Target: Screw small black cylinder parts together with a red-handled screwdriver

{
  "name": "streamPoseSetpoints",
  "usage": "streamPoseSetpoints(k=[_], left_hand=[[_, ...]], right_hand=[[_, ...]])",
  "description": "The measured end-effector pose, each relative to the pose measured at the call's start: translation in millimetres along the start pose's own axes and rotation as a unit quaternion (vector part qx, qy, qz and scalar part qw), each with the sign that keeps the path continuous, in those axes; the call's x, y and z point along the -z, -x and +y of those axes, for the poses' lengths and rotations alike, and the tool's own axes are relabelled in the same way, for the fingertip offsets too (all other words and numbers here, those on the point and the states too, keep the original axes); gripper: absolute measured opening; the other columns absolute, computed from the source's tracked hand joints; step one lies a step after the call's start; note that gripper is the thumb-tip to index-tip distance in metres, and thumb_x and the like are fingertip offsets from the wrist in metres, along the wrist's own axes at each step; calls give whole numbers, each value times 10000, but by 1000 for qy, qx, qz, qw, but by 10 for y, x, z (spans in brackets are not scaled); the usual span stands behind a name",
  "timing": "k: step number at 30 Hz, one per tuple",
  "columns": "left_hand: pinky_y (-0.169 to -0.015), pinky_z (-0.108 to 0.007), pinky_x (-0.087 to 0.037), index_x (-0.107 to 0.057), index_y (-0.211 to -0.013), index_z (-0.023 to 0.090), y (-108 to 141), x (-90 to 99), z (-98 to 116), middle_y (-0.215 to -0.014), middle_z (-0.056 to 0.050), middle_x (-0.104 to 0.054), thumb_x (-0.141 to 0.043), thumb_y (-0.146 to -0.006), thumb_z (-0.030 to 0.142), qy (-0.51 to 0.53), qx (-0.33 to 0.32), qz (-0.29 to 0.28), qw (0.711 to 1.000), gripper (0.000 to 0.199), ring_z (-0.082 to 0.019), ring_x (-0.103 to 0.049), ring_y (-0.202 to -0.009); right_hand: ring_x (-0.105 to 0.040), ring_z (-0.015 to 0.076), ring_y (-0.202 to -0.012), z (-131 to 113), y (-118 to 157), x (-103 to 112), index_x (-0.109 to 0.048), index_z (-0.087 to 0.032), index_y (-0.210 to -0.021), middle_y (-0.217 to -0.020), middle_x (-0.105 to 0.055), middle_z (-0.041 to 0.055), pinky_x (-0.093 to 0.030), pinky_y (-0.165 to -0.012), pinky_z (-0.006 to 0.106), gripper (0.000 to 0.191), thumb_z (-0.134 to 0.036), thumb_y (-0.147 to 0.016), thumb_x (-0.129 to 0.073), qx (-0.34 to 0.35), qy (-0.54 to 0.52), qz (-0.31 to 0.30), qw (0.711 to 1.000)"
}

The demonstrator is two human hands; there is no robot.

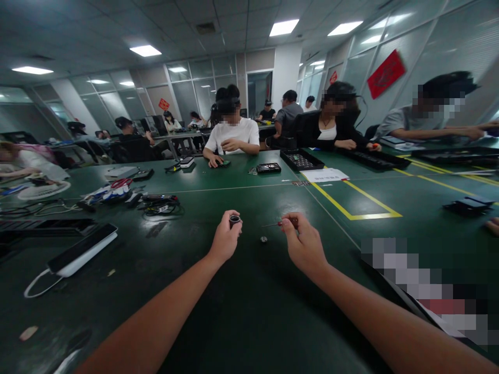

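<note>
My left hand (226,238) is closed around a small dark cylindrical part (234,220), whose round open end faces up. To the right, my right hand (306,241) grips a screwdriver (279,223) with a reddish handle, its thin shaft pointing left toward the left hand. The tip and the cylindrical part are apart. A small round metallic piece (264,239) lies on the green table (241,311) between the two hands.
A white power strip (88,250) and tangled cables (159,205) lie at left. Black trays (302,159), a white paper (325,175) and yellow tape (374,215) are ahead and right. A person in white (237,136) sits opposite; others sit at right.
</note>
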State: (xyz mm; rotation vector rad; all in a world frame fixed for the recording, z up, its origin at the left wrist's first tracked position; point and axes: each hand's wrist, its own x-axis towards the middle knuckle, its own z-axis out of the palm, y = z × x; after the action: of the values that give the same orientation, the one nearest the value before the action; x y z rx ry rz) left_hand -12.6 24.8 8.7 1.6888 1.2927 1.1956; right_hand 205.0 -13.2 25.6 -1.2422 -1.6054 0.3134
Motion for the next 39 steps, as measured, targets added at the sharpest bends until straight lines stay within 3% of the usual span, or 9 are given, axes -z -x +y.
streamPoseSetpoints(k=[3,6,12,20,24,27,29,33,39], left_hand=[[-651,-285,-481,-569,-1043,207,61,-60,153,-868,-19,-629,-592,-904,328,-97,-15,-1,995,185,-171,-599,-735],[-706,-317,-474,-616,-930,208,96,-161,266,-897,-30,-636,-661,-873,337,-193,-56,-57,978,148,-203,-604,-814],[-797,-365,-501,-673,-1122,226,72,-367,233,-1017,-86,-643,-643,-875,262,-314,-80,-158,933,252,-267,-629,-941],[-817,-396,-525,-761,-909,212,-60,-383,218,-919,-96,-699,-656,-849,256,-342,-63,-192,918,129,-292,-661,-885],[-741,-336,-520,-764,-909,241,-88,-190,234,-876,-60,-724,-615,-881,323,-303,-27,-209,929,172,-236,-680,-765],[-542,-274,-464,-736,-992,237,-79,36,186,-873,-49,-719,-590,-887,395,-196,87,-229,950,240,-172,-633,-563],[-463,-230,-403,-715,-1028,220,-56,215,146,-932,-62,-713,-596,-873,410,-114,146,-219,958,272,-147,-612,-549],[-434,-167,-340,-701,-1027,173,17,623,86,-922,-73,-670,-643,-831,382,16,214,-125,969,293,-99,-545,-564],[-409,-184,-378,-627,-928,154,184,1299,38,-812,-23,-565,-671,-804,276,211,279,58,935,180,-108,-511,-545]], right_hand=[[-668,227,-775,-2,-4,4,-574,-214,-986,-831,-682,53,-475,-711,348,202,-361,-993,-436,0,-2,8,1000],[-667,227,-771,-2,-7,-3,-571,-213,-985,-824,-681,53,-476,-709,349,201,-357,-993,-432,-1,-6,12,1000],[-673,225,-774,-9,-19,-7,-575,-216,-971,-829,-695,55,-492,-724,352,191,-353,-984,-442,6,-8,21,1000],[-678,225,-771,-13,-12,1,-574,-221,-969,-823,-697,53,-490,-714,347,186,-350,-983,-441,9,-7,13,1000],[-677,223,-776,-13,-10,3,-577,-221,-979,-827,-694,48,-487,-721,342,190,-353,-989,-440,6,-9,7,1000],[-674,219,-771,-13,-12,7,-577,-225,-976,-816,-687,41,-483,-711,334,188,-355,-992,-443,3,-10,-2,1000],[-671,216,-766,-14,-11,9,-579,-224,-976,-809,-682,38,-478,-699,328,191,-355,-994,-441,2,-10,-8,1000],[-664,211,-767,-13,-2,1,-584,-218,-976,-809,-674,36,-472,-692,320,202,-352,-995,-435,5,-7,-19,1000],[-662,200,-779,25,-4,-17,-591,-215,-971,-828,-678,33,-470,-717,320,199,-354,-991,-449,12,-9,-19,1000]])
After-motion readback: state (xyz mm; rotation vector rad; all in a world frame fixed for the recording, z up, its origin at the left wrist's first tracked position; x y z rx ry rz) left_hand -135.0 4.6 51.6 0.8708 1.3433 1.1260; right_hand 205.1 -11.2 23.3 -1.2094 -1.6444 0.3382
